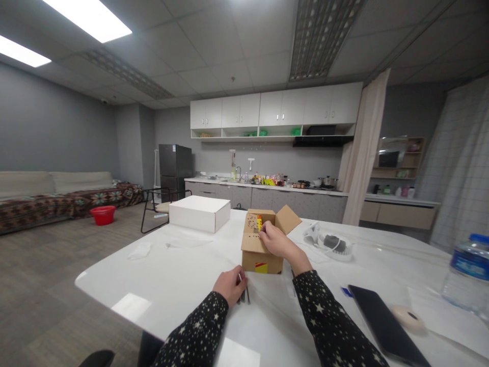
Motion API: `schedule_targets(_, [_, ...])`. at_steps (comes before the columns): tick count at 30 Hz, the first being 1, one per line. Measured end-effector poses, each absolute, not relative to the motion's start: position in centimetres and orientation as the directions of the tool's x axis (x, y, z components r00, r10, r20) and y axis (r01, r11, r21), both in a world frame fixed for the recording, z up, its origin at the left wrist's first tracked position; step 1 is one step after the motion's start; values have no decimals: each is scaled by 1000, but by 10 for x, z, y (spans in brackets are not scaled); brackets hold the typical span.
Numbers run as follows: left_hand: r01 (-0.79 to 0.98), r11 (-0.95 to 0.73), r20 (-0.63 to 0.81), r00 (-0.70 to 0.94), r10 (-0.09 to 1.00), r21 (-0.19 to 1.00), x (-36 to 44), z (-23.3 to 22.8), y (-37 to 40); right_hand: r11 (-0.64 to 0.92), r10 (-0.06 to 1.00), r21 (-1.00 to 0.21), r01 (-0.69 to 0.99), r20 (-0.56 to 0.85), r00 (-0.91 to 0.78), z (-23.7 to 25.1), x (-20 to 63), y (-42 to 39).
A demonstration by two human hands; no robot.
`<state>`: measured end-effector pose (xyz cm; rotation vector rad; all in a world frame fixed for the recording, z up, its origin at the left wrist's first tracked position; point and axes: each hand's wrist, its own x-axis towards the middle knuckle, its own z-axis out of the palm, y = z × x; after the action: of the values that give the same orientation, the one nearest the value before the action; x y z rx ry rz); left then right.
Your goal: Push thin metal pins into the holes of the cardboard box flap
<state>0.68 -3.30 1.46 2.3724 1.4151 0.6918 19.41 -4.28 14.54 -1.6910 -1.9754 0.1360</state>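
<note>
At the near edge of the white worktop, the left hand is seen closed around a small bundle of thin dark pins, whose tips rest on the surface. Just beyond it, the right hand is laid over the rim of a small open cardboard box, with its fingers pinched on something at the box mouth; what exactly is gripped cannot be told, though a yellow and red item is visible beside the fingertips. One flap of the box is raised to the right and another, perforated with dots, stands at the back.

As far as can be judged, the work is partly done: some pins are already held outside the box, while the box is still open and its contents are still being handled.

Further out, a white carton is set behind the box to the left, and a white device with cables lies to the right. A dark tablet, a roll of tape and a water bottle are found at the right side. A kitchen counter is seen behind.
</note>
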Motion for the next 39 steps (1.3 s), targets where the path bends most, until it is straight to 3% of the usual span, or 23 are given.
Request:
schedule_targets(21, [744,-465,242,398,885,480,7,12,-30,452,810,-457,766,570,-138,138,201,-29])
schedule_targets(39, [741,-469,246,400,883,480,6,15,-33,447,839,-446,775,509,-191,148,199,-39])
